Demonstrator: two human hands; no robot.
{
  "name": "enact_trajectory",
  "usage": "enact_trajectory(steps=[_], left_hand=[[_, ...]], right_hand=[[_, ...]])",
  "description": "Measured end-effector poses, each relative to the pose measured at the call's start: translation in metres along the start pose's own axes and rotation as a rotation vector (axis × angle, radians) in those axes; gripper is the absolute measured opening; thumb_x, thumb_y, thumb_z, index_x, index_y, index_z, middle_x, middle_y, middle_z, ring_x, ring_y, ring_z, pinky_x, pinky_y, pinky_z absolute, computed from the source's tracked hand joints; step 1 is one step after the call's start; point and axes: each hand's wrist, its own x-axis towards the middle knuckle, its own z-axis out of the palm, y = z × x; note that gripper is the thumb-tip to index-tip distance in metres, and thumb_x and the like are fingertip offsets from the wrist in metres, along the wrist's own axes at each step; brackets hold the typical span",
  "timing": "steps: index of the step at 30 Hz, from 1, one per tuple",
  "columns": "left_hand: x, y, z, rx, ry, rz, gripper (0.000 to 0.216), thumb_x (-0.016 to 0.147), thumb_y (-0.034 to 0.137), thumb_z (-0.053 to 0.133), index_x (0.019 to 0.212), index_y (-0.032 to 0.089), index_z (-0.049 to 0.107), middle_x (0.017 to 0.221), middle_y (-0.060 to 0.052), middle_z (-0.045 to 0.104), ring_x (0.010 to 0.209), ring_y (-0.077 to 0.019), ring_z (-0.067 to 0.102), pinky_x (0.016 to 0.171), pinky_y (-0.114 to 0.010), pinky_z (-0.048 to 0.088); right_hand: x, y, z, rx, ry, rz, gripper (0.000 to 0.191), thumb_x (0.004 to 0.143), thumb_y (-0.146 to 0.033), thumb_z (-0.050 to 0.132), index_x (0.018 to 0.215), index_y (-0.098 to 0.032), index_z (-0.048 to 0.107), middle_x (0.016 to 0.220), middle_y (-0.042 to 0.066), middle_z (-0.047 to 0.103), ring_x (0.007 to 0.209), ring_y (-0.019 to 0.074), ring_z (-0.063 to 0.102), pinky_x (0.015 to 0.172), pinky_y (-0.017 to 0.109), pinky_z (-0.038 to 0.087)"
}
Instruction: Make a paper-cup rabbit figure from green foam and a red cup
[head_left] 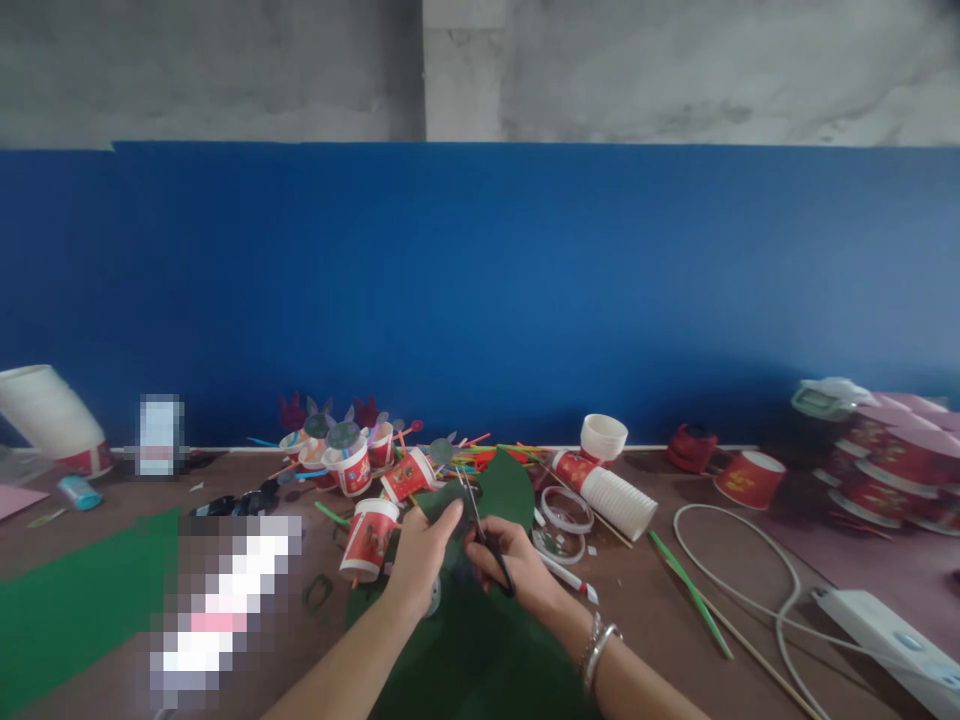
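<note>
A dark green paper sheet point(504, 482) stands up from the table in front of me. My left hand point(420, 555) pinches its left edge, fingers closed on the paper. My right hand point(514, 560), with silver bracelets at the wrist, grips black-handled scissors point(480, 525) whose blades point up into the sheet. Red and white paper cups point(367, 535) lie just left of my left hand.
Finished cup crafts with sticks point(345, 455) cluster at the back. A stack of white cups point(619, 500), tape rolls point(562, 510), loose sticks point(690, 590), a white power strip point(892, 635) with its cable, and more red cups point(750, 478) lie to the right. Green paper point(67, 600) covers the left.
</note>
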Motion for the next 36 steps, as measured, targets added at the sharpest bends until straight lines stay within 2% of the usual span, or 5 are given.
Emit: enact_trajectory(steps=[5,8,19,27,36], left_hand=[[0.0007,-0.0033,-0.0013,0.049,-0.011,0.009,0.031,0.07,0.044,0.063,0.071,0.013,0.067,0.063,-0.003,0.067,0.069,-0.0217,0.062,0.066,-0.029,0.047],[0.0014,-0.0022,-0.0023,0.073,0.033,-0.019,0.032,0.069,0.044,0.065,0.071,0.012,0.066,0.062,-0.003,0.066,0.068,-0.0214,0.062,0.065,-0.029,0.046],[0.006,0.0016,-0.0059,0.021,-0.032,0.02,0.034,0.072,0.039,0.062,0.092,0.012,0.068,0.094,-0.009,0.071,0.091,-0.0253,0.063,0.08,-0.033,0.046],[0.0035,0.0018,-0.0033,0.059,-0.032,-0.03,0.03,0.069,0.04,0.065,0.08,0.012,0.067,0.073,-0.006,0.071,0.071,-0.0219,0.063,0.065,-0.029,0.047],[0.0078,0.0009,-0.0085,0.071,-0.067,0.0,0.03,0.067,0.038,0.066,0.083,0.013,0.068,0.08,-0.005,0.071,0.079,-0.0221,0.062,0.071,-0.029,0.046]], right_hand=[[-0.0013,-0.0019,0.0001,-0.039,0.01,-0.015,0.024,0.069,-0.038,0.063,0.066,-0.016,0.052,0.045,-0.007,0.045,0.039,0.0062,0.04,0.038,0.018,0.032],[-0.0011,-0.0021,-0.0004,-0.057,-0.001,-0.018,0.022,0.069,-0.036,0.062,0.065,-0.017,0.051,0.044,-0.008,0.044,0.037,0.0059,0.039,0.037,0.018,0.03],[-0.0001,0.0038,-0.0024,-0.079,-0.017,-0.026,0.019,0.072,-0.032,0.056,0.062,-0.017,0.05,0.042,-0.008,0.042,0.035,0.0052,0.036,0.036,0.017,0.027],[0.0012,0.0052,-0.0005,-0.02,-0.023,-0.02,0.018,0.068,-0.032,0.062,0.068,-0.016,0.053,0.047,-0.007,0.047,0.041,0.0065,0.042,0.04,0.018,0.034],[-0.0003,0.0005,-0.0047,-0.091,-0.026,-0.013,0.02,0.07,-0.033,0.06,0.062,-0.017,0.051,0.042,-0.008,0.042,0.036,0.0056,0.037,0.037,0.018,0.027]])
